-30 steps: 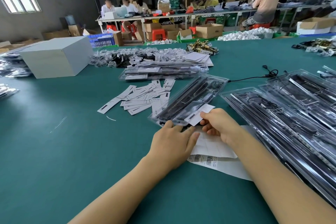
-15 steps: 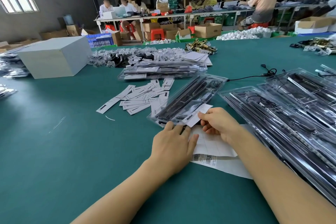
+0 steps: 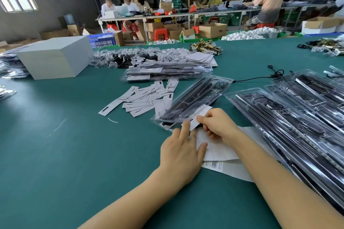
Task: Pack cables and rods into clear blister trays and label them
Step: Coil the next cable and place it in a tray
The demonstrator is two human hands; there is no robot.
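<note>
The tray (image 3: 193,102), clear and loaded with dark rods and a coiled cable, is laid slantwise on the green table (image 3: 55,154), just ahead of both hands. To its right a large heap of filled trays (image 3: 297,126) is spread toward the table's edge. A grey box (image 3: 54,57) is set at the far left, well apart from the work. Beyond the tray a smaller stack of packs (image 3: 167,72) is seen, with a litter of small bagged parts (image 3: 130,57) behind it. Paper cards (image 3: 145,98) are scattered just left of the tray. A label sheet (image 3: 219,150) is spread flat under the hands, a barcode showing at its near edge. A black cord (image 3: 260,78) is trailed across the table past the tray's far end.

The sheet is pressed down by the left hand (image 3: 180,152), whose fingers are kept straight and gripping nothing, the forefinger reaching to the tray's near end. A white label (image 3: 200,117) is pinched at its corner by the curled fingers of the right hand (image 3: 217,124) and is held against the tray's near end.
</note>
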